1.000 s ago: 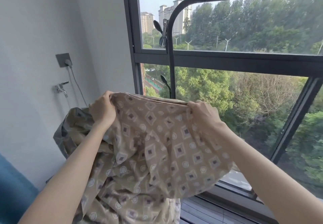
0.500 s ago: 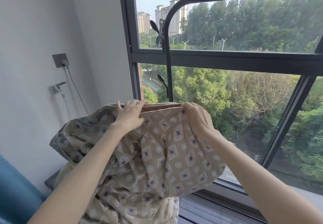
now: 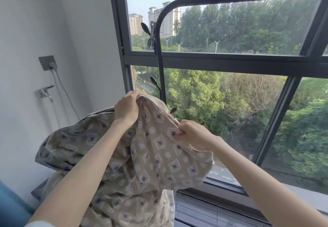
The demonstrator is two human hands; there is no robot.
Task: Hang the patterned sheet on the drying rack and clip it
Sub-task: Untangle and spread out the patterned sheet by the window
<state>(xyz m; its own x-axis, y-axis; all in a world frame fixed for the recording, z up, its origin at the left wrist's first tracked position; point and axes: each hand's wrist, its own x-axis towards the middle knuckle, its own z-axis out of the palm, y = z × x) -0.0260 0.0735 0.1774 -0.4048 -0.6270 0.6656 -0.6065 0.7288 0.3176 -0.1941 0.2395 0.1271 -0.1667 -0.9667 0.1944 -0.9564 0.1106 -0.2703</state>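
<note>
Patterned sheet, beige with diamond and circle print, held up in front of the window, below and short of the drying rack. Not on the rack. Bunched, not spread: the gathered top edge runs on a slant from upper left down to lower right between the two hands, and the bulk of the cloth hangs down from that edge toward the bottom of the view. A further fold bulges out to the left, toward the white wall.

Left hand: fingers curled closed around the top edge at its highest point, knuckles toward the camera. Right hand: lower and to the right, thumb and fingers pinched tight on a fold of the same edge. The hands are near each other, with a short run of cloth between them.

Rack: dark tube, upright post curving at its top into a bar that runs right across the upper window. The raised edge of the sheet sits just left of the post, lower part of the post hidden behind the cloth. A dark clip is on the post near the curve; a second clip lower down, just above the left hand.

Wall at left carries a socket with a plug and cable, and a tap beneath.
</note>
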